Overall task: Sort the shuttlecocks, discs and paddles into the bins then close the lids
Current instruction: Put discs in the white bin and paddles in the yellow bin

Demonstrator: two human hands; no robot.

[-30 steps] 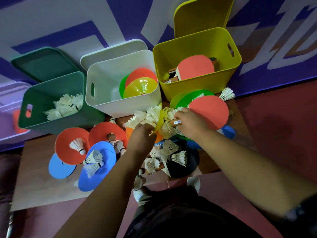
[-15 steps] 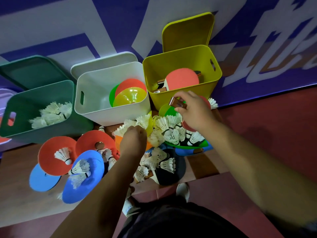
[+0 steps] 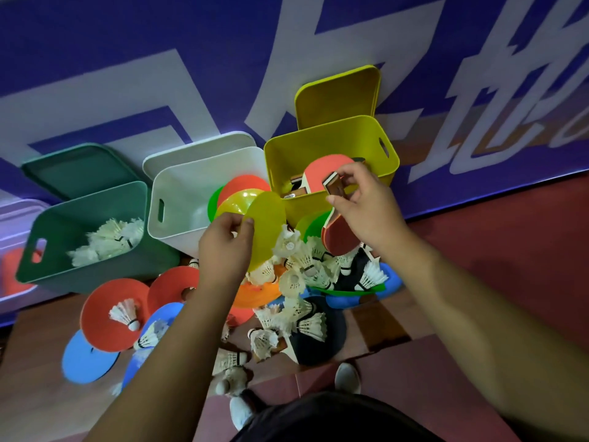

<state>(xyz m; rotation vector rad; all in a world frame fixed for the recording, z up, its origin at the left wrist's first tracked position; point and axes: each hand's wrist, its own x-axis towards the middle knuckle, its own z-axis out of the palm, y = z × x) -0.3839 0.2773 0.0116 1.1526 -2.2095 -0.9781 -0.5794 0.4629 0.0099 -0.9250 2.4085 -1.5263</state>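
Observation:
My left hand (image 3: 224, 247) pinches a yellow disc (image 3: 267, 224) by its edge, lifted in front of the white bin (image 3: 178, 199), which holds red, yellow and green discs. My right hand (image 3: 366, 205) grips the wooden handle of a red paddle (image 3: 339, 240), raised at the front wall of the yellow bin (image 3: 331, 138); another red paddle (image 3: 322, 170) lies inside that bin. The green bin (image 3: 73, 266) holds shuttlecocks (image 3: 108, 239). Several shuttlecocks (image 3: 302, 266), discs and a black paddle (image 3: 322, 342) lie heaped on the low table.
All three lids lean open against the purple wall behind the bins. Red discs (image 3: 108, 314) and blue discs (image 3: 86, 362) with shuttlecocks on them lie at the table's left. A purple bin (image 3: 12, 224) stands at far left. My shoes (image 3: 347, 376) show below the table edge.
My left hand has pulled the yellow disc out of the pile and lifted it toward the white bin. My right hand has raised the red paddle from the heap up to the yellow bin.

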